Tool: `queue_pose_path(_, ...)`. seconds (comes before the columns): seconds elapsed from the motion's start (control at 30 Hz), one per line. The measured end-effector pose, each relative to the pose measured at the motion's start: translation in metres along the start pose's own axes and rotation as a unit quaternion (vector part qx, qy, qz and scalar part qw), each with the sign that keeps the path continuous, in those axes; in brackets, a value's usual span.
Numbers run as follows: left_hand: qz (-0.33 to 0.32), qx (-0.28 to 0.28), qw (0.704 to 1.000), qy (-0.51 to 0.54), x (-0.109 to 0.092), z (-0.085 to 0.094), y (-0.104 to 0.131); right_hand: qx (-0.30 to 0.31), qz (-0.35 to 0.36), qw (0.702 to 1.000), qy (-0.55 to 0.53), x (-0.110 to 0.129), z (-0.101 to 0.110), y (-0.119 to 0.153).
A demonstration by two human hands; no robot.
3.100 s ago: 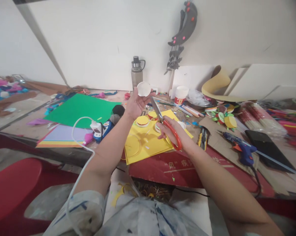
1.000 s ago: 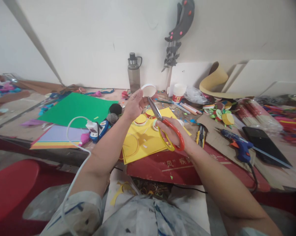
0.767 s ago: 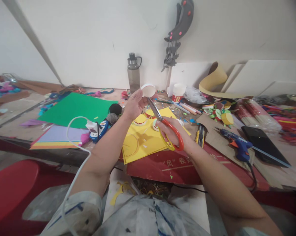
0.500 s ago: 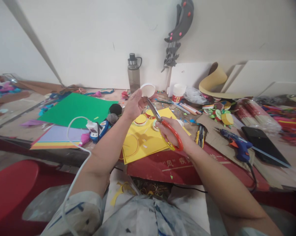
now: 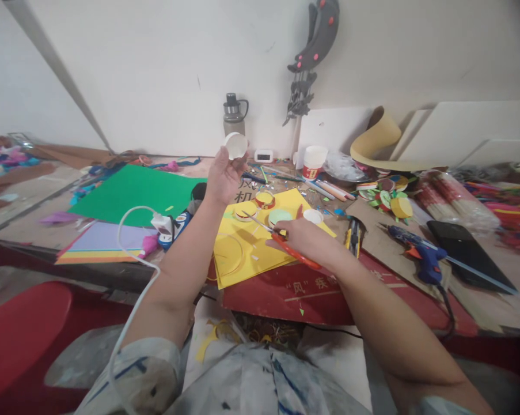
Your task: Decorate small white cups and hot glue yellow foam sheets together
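White disc [image 5: 235, 146], scissors [image 5: 291, 249] in separate hands [image 5: 224, 178].

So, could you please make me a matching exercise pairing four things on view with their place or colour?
1. Scissors
2. Held-up white round piece
3. Glue gun
4. Water bottle

A. Mostly dark blue
B. In the left hand
C. Upright by the wall
D. In the right hand

Pairs: 1-D, 2-B, 3-A, 4-C

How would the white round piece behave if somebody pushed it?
The white round piece is probably light, being smaller than the left hand holding it. It looks fairly stiff, showing no sag. Its round outline suggests it might roll on edge.
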State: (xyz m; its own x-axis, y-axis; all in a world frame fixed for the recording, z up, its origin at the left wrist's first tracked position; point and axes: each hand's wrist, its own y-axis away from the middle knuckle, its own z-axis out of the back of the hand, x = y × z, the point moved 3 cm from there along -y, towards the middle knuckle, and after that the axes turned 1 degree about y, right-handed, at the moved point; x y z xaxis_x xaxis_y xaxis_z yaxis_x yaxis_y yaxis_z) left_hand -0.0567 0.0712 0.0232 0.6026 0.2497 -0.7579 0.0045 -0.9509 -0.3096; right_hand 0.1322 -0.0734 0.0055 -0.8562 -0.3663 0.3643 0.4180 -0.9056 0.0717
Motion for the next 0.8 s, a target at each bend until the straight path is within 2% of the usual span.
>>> queue_pose_path(0.13,0.006,0.011,1.000,-0.018,0.004,-0.001,0.002,0.053,-0.019,0.994,0.092,0.009,-0.007,0.005)
queue_pose_path(0.27,0.039,0.070,0.996,-0.031,0.010,-0.010,0.013,0.085,0.030,0.992,0.087,0.010,-0.009,0.012)
queue_pose_path(0.4,0.077,0.124,0.989,-0.025,0.012,-0.022,0.025,0.054,0.044,0.996,0.054,0.007,-0.005,0.017)
queue_pose_path(0.53,0.108,0.150,0.982,-0.028,0.015,-0.029,0.030,0.026,0.064,0.997,0.046,0.008,-0.004,0.015)
queue_pose_path(0.6,0.119,0.154,0.980,-0.027,0.017,-0.030,0.031,-0.034,0.043,0.997,0.053,0.005,-0.001,0.011)
queue_pose_path(0.67,0.125,0.155,0.980,-0.028,0.018,-0.032,0.032,-0.162,0.026,0.986,0.032,0.000,0.007,0.009)
queue_pose_path(0.73,0.133,0.153,0.979,-0.032,0.020,-0.034,0.034,-0.304,0.041,0.952,-0.017,-0.004,0.015,0.009)
queue_pose_path(0.8,0.144,0.156,0.977,-0.036,0.023,-0.037,0.037,-0.400,0.071,0.912,-0.052,-0.008,0.020,0.011)
